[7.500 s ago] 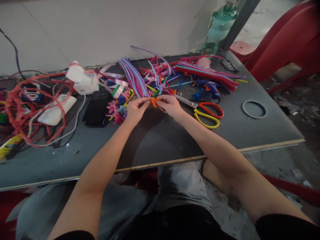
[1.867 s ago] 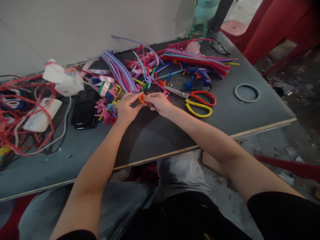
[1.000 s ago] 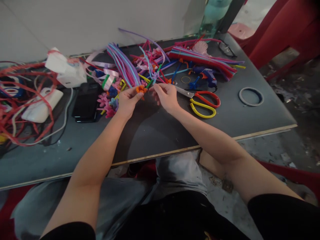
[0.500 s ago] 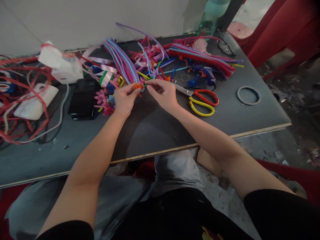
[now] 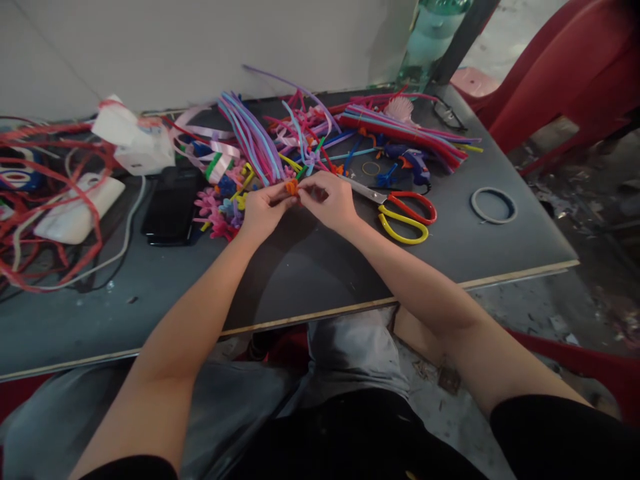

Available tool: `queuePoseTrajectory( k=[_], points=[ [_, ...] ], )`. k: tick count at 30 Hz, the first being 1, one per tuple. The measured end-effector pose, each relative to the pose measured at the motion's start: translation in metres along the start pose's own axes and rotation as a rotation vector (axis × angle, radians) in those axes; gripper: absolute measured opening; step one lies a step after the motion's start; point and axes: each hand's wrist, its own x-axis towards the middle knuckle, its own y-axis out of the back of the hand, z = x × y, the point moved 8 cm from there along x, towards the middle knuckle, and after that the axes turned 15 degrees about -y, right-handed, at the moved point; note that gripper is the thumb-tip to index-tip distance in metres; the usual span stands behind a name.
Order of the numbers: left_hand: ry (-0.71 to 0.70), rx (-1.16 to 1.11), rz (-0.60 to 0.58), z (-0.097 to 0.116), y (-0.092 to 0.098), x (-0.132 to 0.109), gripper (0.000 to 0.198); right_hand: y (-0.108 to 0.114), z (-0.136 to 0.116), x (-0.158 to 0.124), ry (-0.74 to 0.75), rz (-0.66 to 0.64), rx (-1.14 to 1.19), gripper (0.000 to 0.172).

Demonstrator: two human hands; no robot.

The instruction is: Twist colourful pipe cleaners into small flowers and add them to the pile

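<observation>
Between my two hands is a small orange pipe-cleaner flower (image 5: pixel 291 187) with a bit of green beside it. My left hand (image 5: pixel 265 212) pinches the flower from the left, thumb and fingers closed. My right hand (image 5: pixel 330 200) meets it from the right, its thumb and index finger pressed together at the flower's edge; fingertips partly hide what they grip. Left of my left hand lies a heap of pink pipe-cleaner flowers (image 5: pixel 216 212). Behind my hands fans a bundle of purple and blue pipe cleaners (image 5: pixel 253 137). Scissors with red and yellow handles (image 5: pixel 404 235) lie right of my right hand.
A black phone (image 5: pixel 171 207), a white power bank (image 5: pixel 80 208) and tangled red cord (image 5: pixel 95 230) occupy the left. Further right are a blue glue gun (image 5: pixel 417 163), more pipe cleaners (image 5: pixel 400 127) and a grey ring (image 5: pixel 494 205). A green bottle (image 5: pixel 427 43) stands behind.
My hands have shifted slightly right, and the orange flower has turned between my fingers. My right fingertips have moved from the green piece to the flower's edge. The view has tilted up a little.
</observation>
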Motion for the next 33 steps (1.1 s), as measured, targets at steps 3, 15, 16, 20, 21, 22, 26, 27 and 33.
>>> queuePoseTrajectory(
  k=[3, 15, 16, 20, 21, 22, 26, 27, 33],
  points=[
    [0.015, 0.031, 0.016, 0.005, -0.002, -0.002, 0.051, -0.002, 0.005, 0.001, 0.004, 0.039, 0.002, 0.012],
    [-0.236, 0.533, 0.055, 0.028, 0.005, -0.006, 0.019, -0.005, 0.008, 0.001, -0.003, 0.039, -0.030, 0.010],
    [-0.275, 0.598, 0.030, 0.029, 0.004, -0.006, 0.017, -0.006, 0.007, 0.001, -0.010, 0.033, -0.032, 0.009],
    [-0.431, 0.756, -0.070, 0.030, -0.002, -0.007, 0.017, -0.006, 0.008, 0.002, -0.046, -0.030, 0.005, 0.008],
    [-0.466, 0.765, -0.089, 0.031, -0.004, -0.008, 0.018, -0.007, 0.009, 0.002, -0.056, -0.057, 0.023, 0.007],
    [-0.496, 0.764, -0.101, 0.031, -0.005, -0.008, 0.019, -0.008, 0.010, 0.003, -0.067, -0.087, 0.043, 0.007],
    [-0.533, 0.722, -0.099, 0.035, -0.005, -0.008, 0.020, -0.012, 0.014, 0.003, -0.117, -0.179, 0.144, 0.008],
    [-0.512, 0.713, -0.086, 0.035, -0.004, -0.008, 0.019, -0.012, 0.015, 0.004, -0.132, -0.183, 0.181, 0.007],
    [-0.403, 0.637, -0.039, 0.036, 0.000, -0.006, 0.016, -0.007, 0.024, 0.008, -0.223, -0.111, 0.400, 0.022]
  ],
)
